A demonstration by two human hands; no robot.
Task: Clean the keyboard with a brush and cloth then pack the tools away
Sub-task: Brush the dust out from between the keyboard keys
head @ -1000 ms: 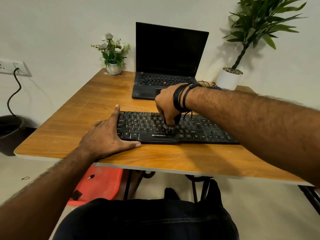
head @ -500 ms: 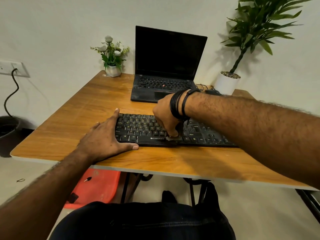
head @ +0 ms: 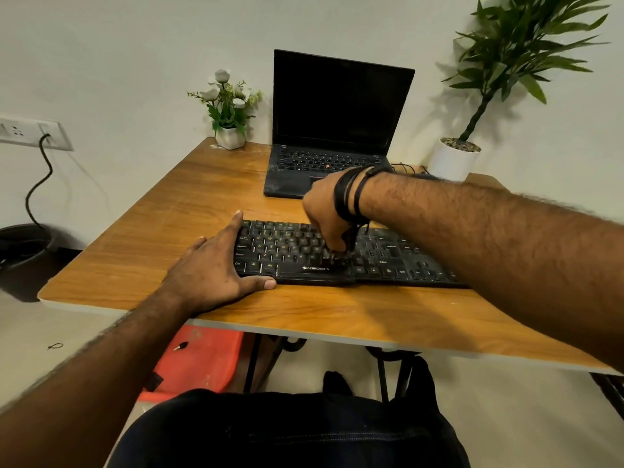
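Note:
A black keyboard [head: 297, 256] lies flat on the wooden table [head: 141, 244], near its front edge. My left hand [head: 216, 268] rests palm down on the keyboard's left end, fingers spread, thumb along the front edge. My right hand [head: 326, 216] is closed around a small dark brush [head: 344, 251], whose tip touches the keys in the middle of the keyboard. Most of the brush is hidden inside my fist. Black bands circle my right wrist. No cloth is in view.
A black laptop [head: 334, 130] stands open behind the keyboard. A small flower pot [head: 229, 136] sits at the back left, a tall plant in a white pot [head: 454, 160] at the back right. A red stool [head: 199, 359] stands under the table.
My right hand has drawn the brush slightly back and forth over the middle keys. My left hand has stayed on the keyboard's left end. The camera view has shifted a little.

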